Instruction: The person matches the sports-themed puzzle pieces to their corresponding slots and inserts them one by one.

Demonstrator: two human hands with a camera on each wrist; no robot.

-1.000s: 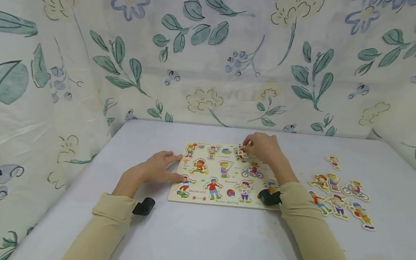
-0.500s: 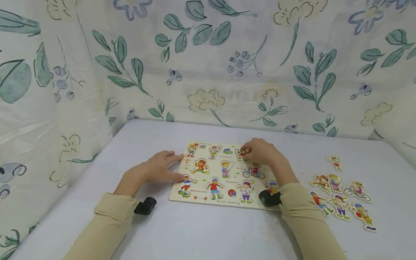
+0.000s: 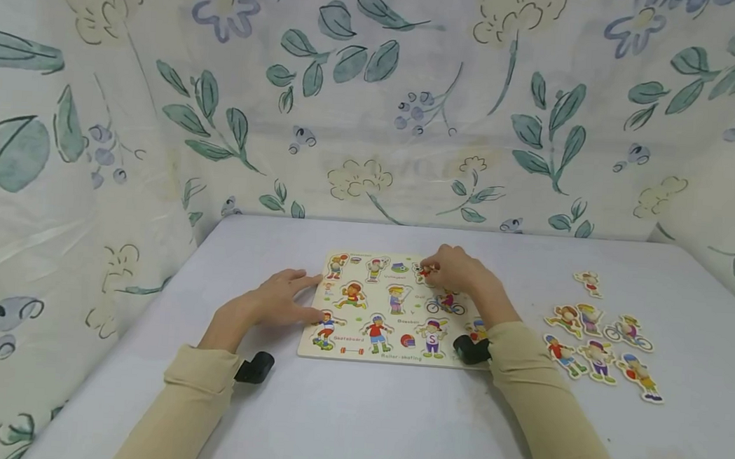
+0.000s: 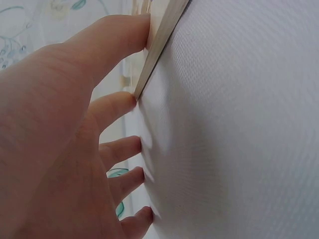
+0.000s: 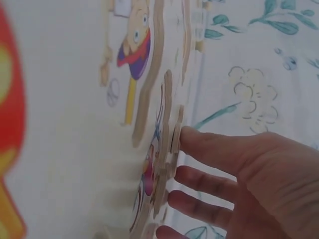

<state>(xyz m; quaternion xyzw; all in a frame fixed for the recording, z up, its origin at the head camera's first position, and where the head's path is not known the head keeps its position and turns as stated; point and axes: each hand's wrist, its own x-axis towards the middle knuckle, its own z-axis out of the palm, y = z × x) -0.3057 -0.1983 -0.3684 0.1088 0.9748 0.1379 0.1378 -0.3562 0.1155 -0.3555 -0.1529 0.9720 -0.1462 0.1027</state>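
A wooden puzzle board (image 3: 307, 346) printed with sports figures lies flat on the table. At its left edge rests my left hand (image 3: 278, 298), fingers spread; in the left wrist view the thumb (image 4: 132, 35) presses the board's edge, and the index fingertip is at its corner. My right hand (image 3: 462, 272) is over the board's upper right, where thumb and fingers pinch a small footballer puzzle piece (image 3: 424, 272), partly hidden by the fingers. From the right wrist, the thumb (image 5: 199, 142) is against the piece's thin edge, close over the board.
Several loose figure pieces lie right of the board, among them a cyclist (image 3: 629, 333), a basketball player (image 3: 640, 378) and a lone piece (image 3: 588, 284) farther back. A floral cloth (image 3: 374, 117) hangs behind the white table (image 3: 355, 425).
My right hand has come down slightly toward the board, and the footballer piece has shifted lower at the upper right spot. The left hand has stayed at the board's edge.
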